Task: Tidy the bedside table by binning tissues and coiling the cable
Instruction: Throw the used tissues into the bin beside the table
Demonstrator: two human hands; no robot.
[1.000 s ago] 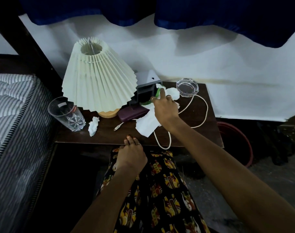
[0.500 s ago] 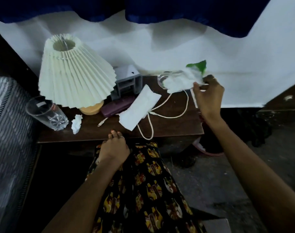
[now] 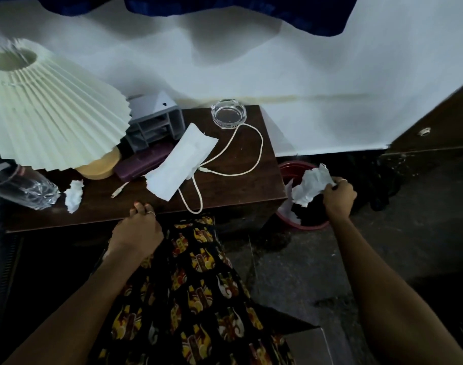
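My right hand [image 3: 339,194] grips a crumpled white tissue [image 3: 310,187] and holds it over the red bin [image 3: 293,168] on the floor to the right of the bedside table [image 3: 238,191]. On the dark wooden tabletop lies a flat white tissue [image 3: 181,160] across a loose white cable [image 3: 247,148], whose loop hangs over the front edge. A small crumpled tissue [image 3: 73,194] sits near the left front. My left hand [image 3: 136,230] rests at the table's front edge, fingers curled, holding nothing.
A pleated cream lamp [image 3: 40,109] fills the table's left. A drinking glass [image 3: 22,187] lies at the far left, a grey mini shelf [image 3: 154,122] and purple case [image 3: 143,163] stand behind, and a glass ashtray [image 3: 229,113] sits at the back. White tissue lies inside the bin.
My right hand lifted the crumpled tissue from the back of the table, carried it right past the edge and lowered it over the red bin. My left hand stayed put.
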